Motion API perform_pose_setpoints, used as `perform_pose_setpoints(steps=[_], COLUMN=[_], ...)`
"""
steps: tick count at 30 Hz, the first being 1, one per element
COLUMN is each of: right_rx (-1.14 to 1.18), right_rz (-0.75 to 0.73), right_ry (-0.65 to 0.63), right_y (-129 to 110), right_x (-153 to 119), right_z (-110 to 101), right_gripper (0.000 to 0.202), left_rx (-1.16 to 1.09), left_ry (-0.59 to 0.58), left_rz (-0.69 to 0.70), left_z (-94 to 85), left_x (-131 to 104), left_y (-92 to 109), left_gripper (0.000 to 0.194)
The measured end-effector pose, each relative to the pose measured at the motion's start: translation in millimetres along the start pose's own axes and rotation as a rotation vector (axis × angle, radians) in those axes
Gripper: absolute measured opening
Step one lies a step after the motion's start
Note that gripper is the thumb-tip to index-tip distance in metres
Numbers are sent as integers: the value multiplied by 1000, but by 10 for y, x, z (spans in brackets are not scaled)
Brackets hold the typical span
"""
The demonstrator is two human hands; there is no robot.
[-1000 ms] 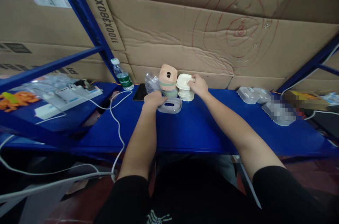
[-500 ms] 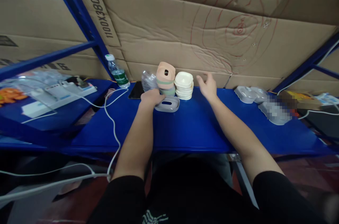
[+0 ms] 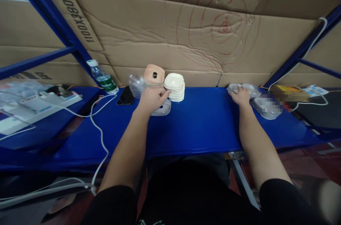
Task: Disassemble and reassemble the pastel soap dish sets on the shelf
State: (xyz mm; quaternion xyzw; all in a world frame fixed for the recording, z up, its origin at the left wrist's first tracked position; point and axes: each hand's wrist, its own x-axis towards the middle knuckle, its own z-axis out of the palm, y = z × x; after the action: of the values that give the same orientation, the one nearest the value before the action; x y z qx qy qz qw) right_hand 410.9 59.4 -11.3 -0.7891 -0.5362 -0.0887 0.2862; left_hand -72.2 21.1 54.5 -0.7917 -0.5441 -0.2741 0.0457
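Observation:
My left hand [image 3: 153, 98] is at the front of a stack of peach and green square pieces [image 3: 153, 73], fingers bent and drawn together; what they hold is hidden. Below it a pale grey oval piece with a slot [image 3: 164, 108] lies on the table, partly covered by the hand. Just right of my fingertips stands a stack of cream square pieces [image 3: 174, 86]. Far to the right, my right hand [image 3: 240, 96] rests over a clear plastic container [image 3: 253, 90], thumb and fingers apart.
Another clear container [image 3: 266, 108] lies nearer, partly pixelated. Left of the stacks are clear plastic shells [image 3: 136, 86], a black phone [image 3: 125, 96] and a water bottle [image 3: 103, 78]. A white cable [image 3: 101, 134] crosses the blue table [image 3: 197, 122]. Cardboard [image 3: 149, 26] walls the back.
My right hand has gone right, from beside the cream stack to the clear container. My left hand has shifted from the grey piece's left end to in front of the peach stack. The view has turned right.

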Motion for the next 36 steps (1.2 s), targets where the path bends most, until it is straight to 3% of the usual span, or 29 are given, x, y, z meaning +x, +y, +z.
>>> perform_pose_setpoints(steps=[4,7,9,13,15,19,23,26,28,31,36], right_rx=[71,124,180,352,358,362,457,553,649,844,1154], right_rz=[25,-17,-47,-184,-309,-555,-708,-772,-770,-641,-326], right_ry=[9,17,-59,-409,-513,-627,-703,-651,-589,-533,-552], right_y=[-153,-246,-270,-369,-511,-924,-1230,-1312,-1331,-1355,-1409], right_x=[-41,-62,-75,-129,-202,-465,-700,-758,-763,-770,-800], right_z=[-8,-9,-13,-52,-74,-101,-155,-230,-285,-350,-377], right_gripper=[45,54,67,80,92,108,101,91,80,68,81], left_rx=[-31,-56,-81,-178,-228,-274,-299,-311,-305,-293,-216], left_ry=[-49,-175,-221,-196,-167,-146,-155,-153,-132,-60,80], left_rz=[203,295,329,365,393,440,436,454,463,467,511], left_z=[210,312,359,449,495,580,654,669,650,590,505], left_x=[-51,-101,-125,-140,-140,-141,-143,-132,-117,-95,-92], left_y=[296,489,554,548,521,484,460,442,436,444,481], left_gripper=[46,45,43,33,30,47,63,68,68,66,56])
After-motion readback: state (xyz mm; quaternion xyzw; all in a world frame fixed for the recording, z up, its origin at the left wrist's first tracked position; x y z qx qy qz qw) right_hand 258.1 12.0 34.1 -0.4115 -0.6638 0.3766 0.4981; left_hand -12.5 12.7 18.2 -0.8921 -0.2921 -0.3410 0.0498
